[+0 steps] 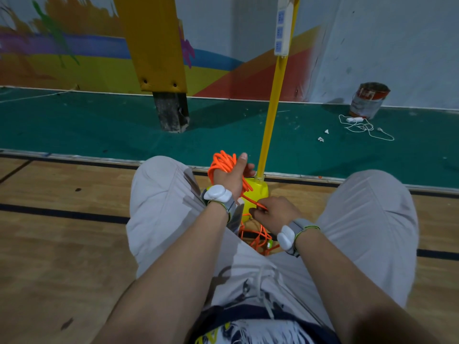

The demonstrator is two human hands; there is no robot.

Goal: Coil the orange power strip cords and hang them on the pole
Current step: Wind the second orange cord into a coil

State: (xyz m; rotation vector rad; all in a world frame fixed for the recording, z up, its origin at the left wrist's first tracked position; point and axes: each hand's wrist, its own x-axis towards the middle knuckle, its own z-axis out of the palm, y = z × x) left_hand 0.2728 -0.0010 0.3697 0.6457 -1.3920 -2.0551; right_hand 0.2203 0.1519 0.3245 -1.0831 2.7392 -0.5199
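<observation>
My left hand (232, 175) grips a bundle of orange cord loops (221, 162) wound around it, held just left of the yellow pole (270, 115). The pole rises from a yellow base (258, 192) between my knees. My right hand (275, 213) pinches a strand of the orange cord (260, 206) that runs up to the coil. More loose orange cord (259, 238) lies tangled on the floor below my hands. A white power strip (283, 26) hangs high on the pole.
A thick yellow padded post (156, 45) on a dark foot stands at the back left. A paint can (368, 99) and a white cord with plug (362, 125) lie on the green floor at right. My knees flank the pole base on the wooden floor (62, 244).
</observation>
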